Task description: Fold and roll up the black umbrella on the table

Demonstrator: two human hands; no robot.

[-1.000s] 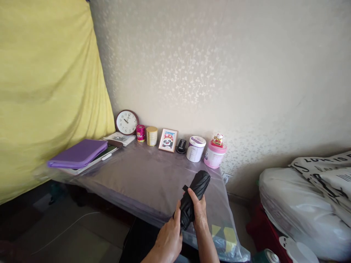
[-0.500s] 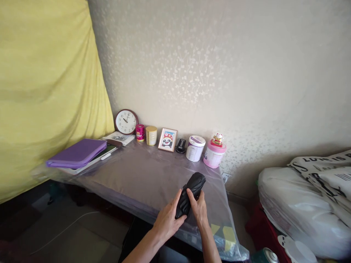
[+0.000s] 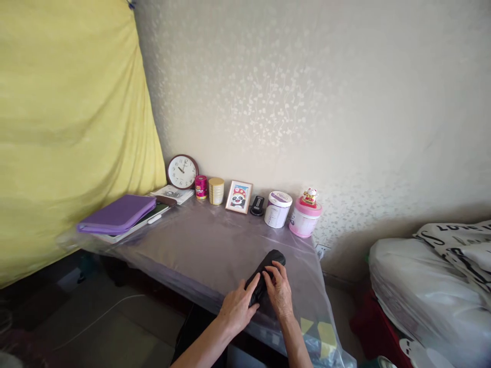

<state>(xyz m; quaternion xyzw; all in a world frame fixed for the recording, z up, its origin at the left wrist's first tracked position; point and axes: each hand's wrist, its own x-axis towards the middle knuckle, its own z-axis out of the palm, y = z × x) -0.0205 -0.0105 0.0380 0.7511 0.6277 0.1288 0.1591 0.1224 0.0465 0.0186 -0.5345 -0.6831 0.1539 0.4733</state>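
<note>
A black folded umbrella point(image 3: 273, 258) lies slanted over the near right part of the table, its far end pointing away and to the right. My left hand point(image 3: 238, 306) is wrapped round its near end, thumb and fingers on either side. From the right, my right hand point(image 3: 279, 292) has its bent fingers and thumb on the umbrella's upper side, close together in a pinch. Whether a strap or just fabric is between those fingertips is too small to tell. The table point(image 3: 184, 245) under it has a clear plastic cover.
Along the wall stand a clock point(image 3: 183, 171), a pink tin point(image 3: 200, 187), a yellow-lidded can point(image 3: 216, 191), a panda picture frame point(image 3: 239, 197), a black device point(image 3: 257, 205), a white tub point(image 3: 277, 209) and a pink tub point(image 3: 305, 219) topped by a cat figurine point(image 3: 310, 196). A purple folder point(image 3: 118, 213) lies left.
The umbrella has been lowered toward the tabletop and tilted flatter. My right hand has shifted up along it, its fingers now curled over the top. The view has turned slightly left.
</note>
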